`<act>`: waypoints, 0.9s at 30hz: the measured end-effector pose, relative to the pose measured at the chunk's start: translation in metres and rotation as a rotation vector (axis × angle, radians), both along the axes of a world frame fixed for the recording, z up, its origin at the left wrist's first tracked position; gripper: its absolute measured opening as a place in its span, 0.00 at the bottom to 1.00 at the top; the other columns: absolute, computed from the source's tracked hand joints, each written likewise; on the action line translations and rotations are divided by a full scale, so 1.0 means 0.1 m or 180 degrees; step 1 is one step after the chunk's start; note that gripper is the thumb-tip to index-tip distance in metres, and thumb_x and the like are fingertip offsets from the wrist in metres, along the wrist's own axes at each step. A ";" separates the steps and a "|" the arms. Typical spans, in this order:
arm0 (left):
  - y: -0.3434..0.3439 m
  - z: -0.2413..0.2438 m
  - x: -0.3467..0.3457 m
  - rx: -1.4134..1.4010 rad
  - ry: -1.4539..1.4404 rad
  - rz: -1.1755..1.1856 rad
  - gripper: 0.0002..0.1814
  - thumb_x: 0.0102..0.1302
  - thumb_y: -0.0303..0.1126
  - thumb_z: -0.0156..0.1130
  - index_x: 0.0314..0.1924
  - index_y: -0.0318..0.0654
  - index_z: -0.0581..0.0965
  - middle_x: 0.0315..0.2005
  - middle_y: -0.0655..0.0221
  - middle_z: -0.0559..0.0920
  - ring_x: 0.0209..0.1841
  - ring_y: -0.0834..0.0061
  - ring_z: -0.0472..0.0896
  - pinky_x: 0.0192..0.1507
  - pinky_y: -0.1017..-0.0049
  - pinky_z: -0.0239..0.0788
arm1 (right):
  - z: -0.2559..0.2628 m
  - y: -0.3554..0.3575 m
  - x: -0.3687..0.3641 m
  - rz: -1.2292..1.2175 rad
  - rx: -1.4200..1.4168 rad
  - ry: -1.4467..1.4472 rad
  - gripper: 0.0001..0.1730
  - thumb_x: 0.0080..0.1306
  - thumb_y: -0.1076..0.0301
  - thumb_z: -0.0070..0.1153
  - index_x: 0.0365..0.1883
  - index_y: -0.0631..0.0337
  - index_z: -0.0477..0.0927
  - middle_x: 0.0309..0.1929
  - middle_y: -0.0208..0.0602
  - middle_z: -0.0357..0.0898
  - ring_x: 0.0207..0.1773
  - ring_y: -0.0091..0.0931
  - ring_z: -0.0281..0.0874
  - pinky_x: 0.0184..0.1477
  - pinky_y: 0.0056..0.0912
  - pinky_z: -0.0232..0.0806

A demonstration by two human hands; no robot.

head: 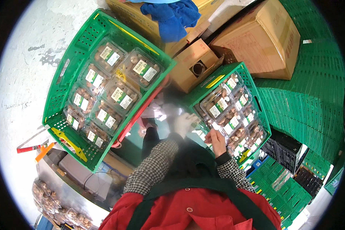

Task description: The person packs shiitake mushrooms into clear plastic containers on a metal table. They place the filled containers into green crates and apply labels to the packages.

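Note:
In front of me, a green plastic crate on the right holds many clear clamshell packs of brown mushrooms with white and green labels. My left hand is at the crate's near left side; glare blurs it, and its grip cannot be made out. My right hand is at the same crate's lower left edge, fingers bent, beside the packs; whether it grips anything is unclear. A larger green crate to the left holds several similar labelled packs, with a yellow strap or handle on its rim.
Cardboard boxes stand beyond the right crate, with a blue cloth on another carton. Stacked green crates line the right side, near a black crate. Bagged mushrooms lie at the lower left. A red basket rim shows between the crates.

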State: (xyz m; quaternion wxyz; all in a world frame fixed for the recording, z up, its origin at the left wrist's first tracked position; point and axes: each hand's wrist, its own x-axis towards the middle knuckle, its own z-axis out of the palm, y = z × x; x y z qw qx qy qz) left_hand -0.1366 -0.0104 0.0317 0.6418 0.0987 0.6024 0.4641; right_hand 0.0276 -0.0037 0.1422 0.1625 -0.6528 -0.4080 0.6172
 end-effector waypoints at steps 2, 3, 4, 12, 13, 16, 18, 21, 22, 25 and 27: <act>0.02 -0.07 -0.04 0.0066 0.0241 -0.0207 0.12 0.62 0.34 0.69 0.33 0.30 0.78 0.39 0.59 0.85 0.35 0.75 0.83 0.34 0.75 0.75 | -0.02 0.20 0.02 0.0390 0.0236 0.0008 0.25 0.77 0.50 0.42 0.33 0.64 0.76 0.29 0.32 0.78 0.30 0.21 0.77 0.36 0.24 0.70; 0.01 -0.09 -0.05 0.0095 0.0366 -0.0296 0.13 0.62 0.33 0.69 0.34 0.30 0.78 0.41 0.57 0.85 0.36 0.74 0.84 0.35 0.74 0.76 | -0.02 0.33 0.02 0.0571 0.0392 -0.0015 0.24 0.77 0.52 0.43 0.33 0.64 0.76 0.29 0.32 0.78 0.30 0.21 0.77 0.36 0.24 0.70; 0.03 -0.03 -0.07 -0.0029 0.0466 -0.0410 0.13 0.62 0.35 0.69 0.34 0.31 0.79 0.40 0.58 0.85 0.36 0.74 0.84 0.35 0.75 0.76 | -0.01 0.48 -0.02 0.0738 0.0544 -0.0039 0.23 0.77 0.53 0.43 0.33 0.64 0.76 0.29 0.31 0.78 0.31 0.20 0.77 0.36 0.23 0.69; 0.12 -0.11 -0.17 0.0123 0.1738 -0.1539 0.22 0.55 0.50 0.69 0.34 0.36 0.80 0.31 0.63 0.87 0.32 0.71 0.84 0.38 0.70 0.74 | 0.85 2.12 -1.34 0.1252 0.2636 0.0308 0.13 0.76 0.65 0.48 0.34 0.65 0.75 0.29 0.27 0.75 0.33 0.18 0.71 0.39 0.21 0.66; 0.16 -0.06 -0.16 0.0125 0.1868 -0.1499 0.23 0.54 0.51 0.69 0.34 0.37 0.81 0.31 0.61 0.87 0.33 0.67 0.84 0.41 0.68 0.74 | 1.01 2.36 -1.56 0.1205 0.3241 0.0327 0.11 0.74 0.66 0.50 0.37 0.66 0.75 0.30 0.30 0.75 0.33 0.19 0.71 0.38 0.23 0.67; 0.15 -0.25 -0.20 0.0107 0.1228 -0.1518 0.31 0.52 0.58 0.68 0.40 0.34 0.81 0.38 0.55 0.85 0.44 0.57 0.83 0.48 0.62 0.73 | 1.55 3.06 -2.38 0.0669 0.4672 0.0622 0.11 0.72 0.67 0.53 0.42 0.68 0.74 0.35 0.42 0.76 0.34 0.31 0.73 0.39 0.34 0.69; 0.09 -0.23 -0.15 0.0242 0.2376 -0.1445 0.39 0.54 0.65 0.63 0.47 0.32 0.79 0.55 0.49 0.77 0.55 0.50 0.77 0.55 0.59 0.69 | 1.78 3.63 -2.61 0.0302 0.5559 -0.0814 0.22 0.68 0.58 0.57 0.46 0.71 0.73 0.41 0.54 0.77 0.39 0.44 0.77 0.44 0.45 0.70; -0.02 -0.27 -0.29 0.0613 0.2426 -0.1752 0.34 0.60 0.56 0.63 0.51 0.31 0.77 0.49 0.52 0.81 0.51 0.54 0.80 0.53 0.62 0.71 | 1.86 4.14 -2.81 0.0917 0.3970 -0.2255 0.39 0.57 0.41 0.65 0.46 0.73 0.77 0.38 0.57 0.81 0.44 0.42 0.82 0.45 0.40 0.73; -0.08 -0.26 -0.35 0.0745 0.2421 -0.1807 0.32 0.61 0.53 0.63 0.52 0.31 0.77 0.47 0.53 0.82 0.50 0.55 0.81 0.53 0.63 0.71 | 1.91 4.26 -2.83 0.1493 0.3222 -0.2028 0.32 0.58 0.48 0.67 0.44 0.73 0.78 0.32 0.49 0.82 0.33 0.36 0.83 0.35 0.37 0.75; -0.24 0.42 -0.65 0.1276 0.1951 -0.1006 0.23 0.65 0.41 0.63 0.54 0.33 0.77 0.46 0.57 0.84 0.48 0.64 0.83 0.52 0.70 0.73 | 1.88 4.16 -2.64 0.1754 0.2514 -0.0018 0.17 0.61 0.65 0.66 0.41 0.70 0.79 0.32 0.33 0.82 0.29 0.20 0.78 0.27 0.23 0.71; -0.23 1.61 -1.08 0.1295 0.1654 -0.0255 0.17 0.66 0.34 0.64 0.52 0.33 0.79 0.46 0.59 0.84 0.49 0.69 0.82 0.53 0.72 0.73 | 1.99 3.82 -2.42 0.1923 0.3567 0.0085 0.09 0.61 0.73 0.62 0.36 0.70 0.78 0.28 0.32 0.81 0.29 0.18 0.73 0.33 0.24 0.68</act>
